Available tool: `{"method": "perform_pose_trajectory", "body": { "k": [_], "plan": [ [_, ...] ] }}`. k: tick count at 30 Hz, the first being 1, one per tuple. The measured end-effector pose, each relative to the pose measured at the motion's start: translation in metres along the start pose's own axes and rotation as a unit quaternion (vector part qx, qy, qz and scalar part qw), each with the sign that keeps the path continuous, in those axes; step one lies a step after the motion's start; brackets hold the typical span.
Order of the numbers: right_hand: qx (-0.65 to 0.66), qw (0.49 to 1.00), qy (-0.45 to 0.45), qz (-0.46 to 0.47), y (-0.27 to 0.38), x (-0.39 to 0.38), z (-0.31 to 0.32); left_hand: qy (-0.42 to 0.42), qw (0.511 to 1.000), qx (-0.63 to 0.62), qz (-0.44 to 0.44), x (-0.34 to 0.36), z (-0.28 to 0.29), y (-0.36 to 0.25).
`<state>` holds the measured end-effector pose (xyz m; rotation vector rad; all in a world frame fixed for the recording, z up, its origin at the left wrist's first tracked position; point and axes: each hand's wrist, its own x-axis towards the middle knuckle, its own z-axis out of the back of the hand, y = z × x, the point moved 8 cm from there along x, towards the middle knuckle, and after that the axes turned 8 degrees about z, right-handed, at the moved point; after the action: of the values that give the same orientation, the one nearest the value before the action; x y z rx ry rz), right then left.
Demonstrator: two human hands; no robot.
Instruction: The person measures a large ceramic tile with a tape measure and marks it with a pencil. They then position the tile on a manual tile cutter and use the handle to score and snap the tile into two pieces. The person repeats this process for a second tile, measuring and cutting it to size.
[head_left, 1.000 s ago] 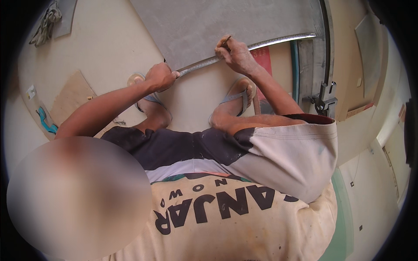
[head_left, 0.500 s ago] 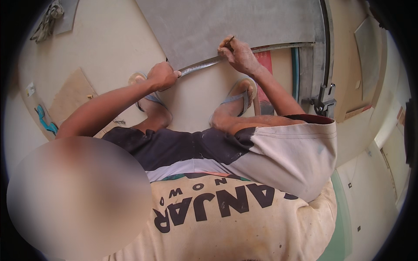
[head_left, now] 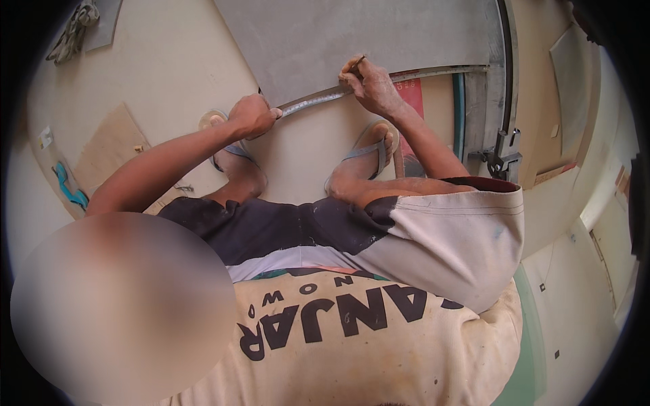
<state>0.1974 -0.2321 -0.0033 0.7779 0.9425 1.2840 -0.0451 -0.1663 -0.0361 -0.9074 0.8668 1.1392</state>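
At 8 o'clock a blurred oval (head_left: pixel 122 311) is hiding what is lying beneath; at 5 o'clock a pale shirt (head_left: pixel 406 358) is showing big, dark, inverted lettering. At 11 o'clock the left hand (head_left: pixel 254 116) is clamping its fingers on a silvery strip (head_left: pixel 315 103), covering 1 end. At 1 o'clock the right hand (head_left: pixel 372 86) is crossing the strip, fingers pinching a thin dark stick (head_left: pixel 360 60), mostly concealed. At 12 o'clock the strip is edging a gray sheet (head_left: pixel 365 34), which the frame is cropping; beside it a red panel (head_left: pixel 411 101) is bearing illegibly small print.
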Motion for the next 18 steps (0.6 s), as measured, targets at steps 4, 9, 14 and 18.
{"method": "perform_pose_trajectory", "body": {
  "k": [4, 9, 14, 18],
  "plan": [
    [0.02, 1.0, -0.012, -0.008, -0.003, 0.0, 0.002, 0.022, 1.0, 0.011, 0.015, -0.001, 0.002, -0.004],
    [0.005, 0.999, 0.006, 0.046, 0.009, 0.004, 0.003, -0.002, 1.0, -0.01, -0.013, -0.002, 0.003, -0.004],
    [0.029, 1.0, 0.0, 0.008, 0.006, 0.002, 0.004, 0.007, 1.0, -0.008, -0.017, -0.005, 0.002, -0.006],
    [0.037, 0.999, -0.023, 0.009, 0.002, 0.0, 0.003, 0.036, 0.999, -0.004, -0.018, -0.014, -0.006, -0.008]
  ]
}}
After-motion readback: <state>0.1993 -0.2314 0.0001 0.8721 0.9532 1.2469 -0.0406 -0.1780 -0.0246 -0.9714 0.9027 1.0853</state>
